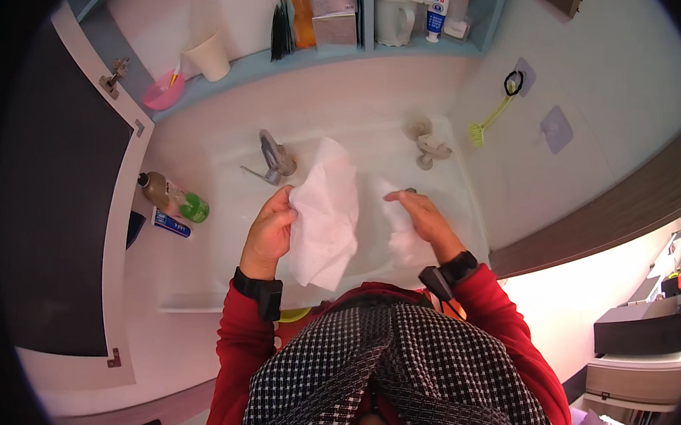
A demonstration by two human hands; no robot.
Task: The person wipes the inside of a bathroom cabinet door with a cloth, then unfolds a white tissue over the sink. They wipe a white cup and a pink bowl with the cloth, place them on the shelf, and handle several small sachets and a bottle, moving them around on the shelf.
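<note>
My left hand [269, 226] pinches the left edge of a white sheet of cloth or tissue [325, 217], which hangs spread out over the white sink [237, 252]. To its right, my right hand [420, 215] is apart from that sheet, with its fingers extended leftward. Beneath and beside the right hand lies a second white, crumpled-looking patch [403, 240]; whether the hand touches it cannot be told. A chrome faucet [276, 157] stands behind the left hand.
A pump bottle [161, 191] and a toothpaste tube [171, 223] lie left of the sink. A blue shelf [250, 67] holds a cream cup [209, 55] and a pink bowl [164, 90]. An open cabinet door [116, 244] stands left; a green brush [492, 113] hangs right.
</note>
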